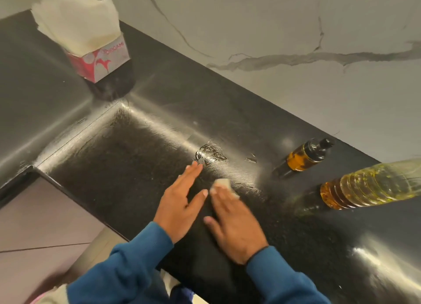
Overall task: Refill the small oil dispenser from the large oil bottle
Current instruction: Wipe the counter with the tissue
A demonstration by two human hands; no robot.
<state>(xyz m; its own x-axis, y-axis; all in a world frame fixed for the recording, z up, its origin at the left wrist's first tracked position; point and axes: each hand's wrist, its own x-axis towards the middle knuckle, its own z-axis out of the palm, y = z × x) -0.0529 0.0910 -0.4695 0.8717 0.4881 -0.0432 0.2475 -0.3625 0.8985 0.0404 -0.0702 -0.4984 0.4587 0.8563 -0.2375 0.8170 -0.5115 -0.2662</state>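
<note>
Item: both our hands flat on the glossy black stone counter [141, 149].
Our right hand [237, 221] presses a white tissue wad [222, 185], fingers straight; our left hand [182, 203] lies open. The small amber black-capped oil dispenser [304, 157] and large clear plastic oil bottle [369, 185] stand near the counter's back edge.

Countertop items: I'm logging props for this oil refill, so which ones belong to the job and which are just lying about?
Belongs to the job:
small oil dispenser, black pump top
large oil bottle
folded tissue under the right hand, by the oil smears

Just lying about:
tissue box at the counter's far corner
left hand holds nothing
</note>
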